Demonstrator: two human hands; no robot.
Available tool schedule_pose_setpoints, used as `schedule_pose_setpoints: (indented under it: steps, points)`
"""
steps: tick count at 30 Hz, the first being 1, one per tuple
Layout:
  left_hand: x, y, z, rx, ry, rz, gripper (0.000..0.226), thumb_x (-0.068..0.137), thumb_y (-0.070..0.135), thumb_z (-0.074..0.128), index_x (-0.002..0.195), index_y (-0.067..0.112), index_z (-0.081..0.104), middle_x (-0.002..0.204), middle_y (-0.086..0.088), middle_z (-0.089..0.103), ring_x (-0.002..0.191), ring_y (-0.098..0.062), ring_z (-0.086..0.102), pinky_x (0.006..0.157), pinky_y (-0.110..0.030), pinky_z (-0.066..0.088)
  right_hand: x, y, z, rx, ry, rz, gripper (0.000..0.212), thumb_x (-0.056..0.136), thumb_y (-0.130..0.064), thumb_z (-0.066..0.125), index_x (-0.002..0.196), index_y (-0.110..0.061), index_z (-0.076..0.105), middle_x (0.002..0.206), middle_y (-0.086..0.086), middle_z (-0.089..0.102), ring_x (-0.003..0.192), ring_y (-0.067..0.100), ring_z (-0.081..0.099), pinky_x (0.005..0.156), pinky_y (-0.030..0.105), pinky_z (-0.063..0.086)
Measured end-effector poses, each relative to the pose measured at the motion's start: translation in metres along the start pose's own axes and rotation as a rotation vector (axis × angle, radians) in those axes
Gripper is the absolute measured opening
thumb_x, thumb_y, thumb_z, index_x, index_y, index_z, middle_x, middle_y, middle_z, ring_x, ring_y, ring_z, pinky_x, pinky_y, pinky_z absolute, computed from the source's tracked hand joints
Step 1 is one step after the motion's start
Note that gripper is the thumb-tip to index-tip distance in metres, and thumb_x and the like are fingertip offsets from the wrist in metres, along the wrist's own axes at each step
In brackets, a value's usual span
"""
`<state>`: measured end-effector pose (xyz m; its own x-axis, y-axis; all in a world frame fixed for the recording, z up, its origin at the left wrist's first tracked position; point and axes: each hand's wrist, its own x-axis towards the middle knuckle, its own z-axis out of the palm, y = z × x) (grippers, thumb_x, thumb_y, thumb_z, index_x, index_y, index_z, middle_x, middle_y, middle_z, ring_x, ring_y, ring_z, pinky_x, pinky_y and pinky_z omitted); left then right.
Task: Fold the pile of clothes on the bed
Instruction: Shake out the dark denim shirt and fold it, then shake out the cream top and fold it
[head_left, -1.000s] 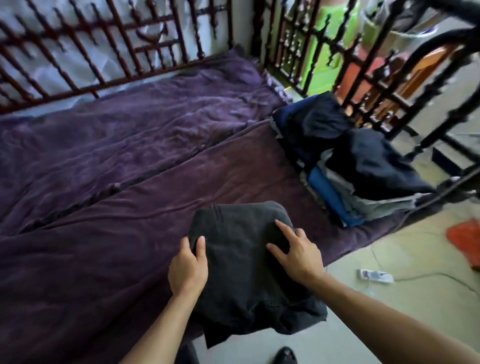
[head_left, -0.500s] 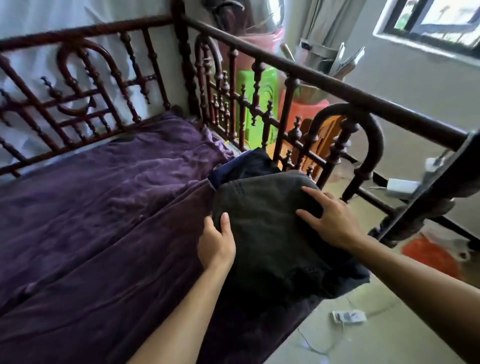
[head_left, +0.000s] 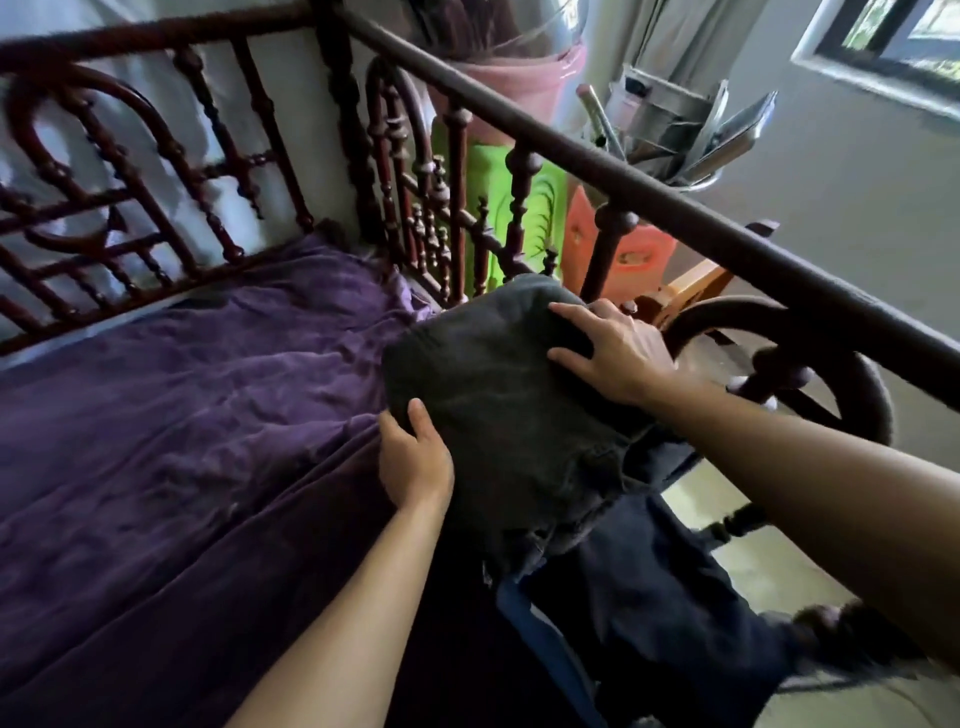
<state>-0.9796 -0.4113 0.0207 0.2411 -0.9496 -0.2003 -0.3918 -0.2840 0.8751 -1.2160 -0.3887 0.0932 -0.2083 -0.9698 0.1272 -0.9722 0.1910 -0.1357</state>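
Fingers of the left hand (head_left: 415, 462) tucked out of sight under the folded dark garment (head_left: 493, 395), only the thumb showing; pile of clothes (head_left: 649, 597) beneath mostly covered by that garment and the right forearm (head_left: 831, 493), its near end blurred and cut off by the lower edge, like the bed (head_left: 156, 415).

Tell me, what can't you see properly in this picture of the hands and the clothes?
Head view: fingers of the left hand, tucked under the folded grey garment; only thumb and back show.
Head view: the dark clothes pile below, covered by that garment and the right forearm; number of pieces unclear.
Head view: bottom right corner, blurred and cut off by the edge.
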Motion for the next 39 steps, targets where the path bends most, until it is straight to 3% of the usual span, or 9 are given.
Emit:
schedule_pose_setpoints:
  steps: [4, 7, 11, 15, 21, 23, 26, 30, 39]
  points:
    - [0.023, -0.034, 0.036, 0.067, -0.238, -0.143, 0.056, 0.099, 0.04, 0.039, 0.147, 0.015, 0.027, 0.144, -0.015, 0.042, 0.127, -0.034, 0.045, 0.104, -0.038, 0.036, 0.033, 0.014, 0.074, -0.146, -0.102, -0.066, 0.058, 0.094, -0.049, 0.047, 0.147, -0.036, 0.029, 0.153, 0.007, 0.027, 0.136, 0.032, 0.03, 0.103, 0.048, 0.035]
    - [0.03, -0.064, 0.053, 0.44, -0.316, -0.093, 0.073, 0.097, 0.048, 0.04, 0.153, 0.024, 0.0, 0.155, -0.018, 0.017, 0.133, -0.038, 0.036, 0.105, -0.042, 0.034, 0.023, 0.028, 0.143, -0.21, -0.242, -0.157, 0.058, 0.098, -0.051, 0.037, 0.151, -0.033, 0.022, 0.161, 0.012, 0.005, 0.148, 0.031, 0.004, 0.115, 0.045, 0.016]
    - [0.034, -0.098, 0.07, 0.758, -0.218, 0.206, 0.076, 0.096, 0.055, 0.031, 0.151, 0.025, -0.011, 0.159, -0.016, 0.006, 0.137, -0.036, 0.029, 0.103, -0.047, 0.037, 0.009, 0.043, 0.206, -0.174, -0.179, -0.136, 0.057, 0.097, -0.052, 0.038, 0.149, -0.032, 0.031, 0.159, 0.013, 0.019, 0.147, 0.034, 0.015, 0.115, 0.049, 0.014]
    - [0.035, -0.112, 0.071, 0.819, -0.276, 0.112, 0.076, 0.095, 0.06, 0.026, 0.15, 0.028, -0.016, 0.157, -0.017, 0.015, 0.133, -0.036, 0.036, 0.099, -0.046, 0.04, 0.008, 0.046, 0.225, -0.133, -0.197, -0.151, 0.059, 0.096, -0.053, 0.036, 0.151, -0.034, 0.026, 0.159, 0.012, 0.018, 0.148, 0.031, 0.013, 0.116, 0.047, 0.016]
    - [0.006, -0.099, 0.023, 0.836, -0.47, 0.071, 0.067, 0.097, 0.052, 0.032, 0.152, 0.028, 0.003, 0.142, -0.009, 0.037, 0.12, -0.03, 0.048, 0.093, -0.042, 0.042, 0.015, 0.037, 0.195, -0.165, -0.448, -0.1, 0.06, 0.098, -0.056, 0.025, 0.153, -0.036, 0.008, 0.162, 0.008, 0.002, 0.148, 0.028, 0.002, 0.116, 0.047, 0.015]
    - [-0.009, -0.101, -0.004, 0.817, -0.495, 0.053, 0.059, 0.097, 0.047, 0.038, 0.149, 0.025, 0.021, 0.14, -0.006, 0.041, 0.122, -0.026, 0.048, 0.094, -0.039, 0.042, 0.021, 0.019, 0.173, -0.204, -0.508, -0.061, 0.058, 0.097, -0.05, 0.037, 0.149, -0.028, 0.023, 0.159, 0.013, 0.015, 0.145, 0.034, 0.014, 0.112, 0.05, 0.021]
    - [-0.037, -0.114, -0.052, 0.804, -0.471, -0.002, 0.047, 0.096, 0.043, 0.044, 0.139, 0.024, 0.043, 0.132, 0.0, 0.05, 0.12, -0.02, 0.05, 0.093, -0.034, 0.042, 0.016, -0.028, 0.14, -0.216, -0.425, -0.184, 0.037, 0.092, -0.038, 0.046, 0.124, -0.02, 0.053, 0.134, 0.011, 0.048, 0.125, 0.034, 0.042, 0.1, 0.045, 0.034]
    - [-0.08, -0.144, -0.139, 0.753, -0.386, -0.109, 0.043, 0.095, 0.044, 0.047, 0.133, 0.026, 0.049, 0.129, 0.004, 0.057, 0.116, -0.015, 0.055, 0.09, -0.029, 0.044, -0.023, -0.126, 0.115, -0.032, -0.369, -0.407, 0.028, 0.093, -0.036, 0.046, 0.112, -0.021, 0.061, 0.116, 0.003, 0.062, 0.107, 0.028, 0.059, 0.084, 0.035, 0.044]
    - [-0.218, -0.233, -0.384, 0.709, 0.008, -0.301, 0.034, 0.092, 0.043, 0.051, 0.122, 0.027, 0.058, 0.113, 0.006, 0.066, 0.103, -0.015, 0.062, 0.08, -0.027, 0.047, -0.191, -0.369, 0.096, 0.169, -0.447, -0.882, 0.031, 0.094, -0.037, 0.045, 0.121, -0.026, 0.056, 0.119, 0.001, 0.063, 0.105, 0.029, 0.06, 0.081, 0.037, 0.05]
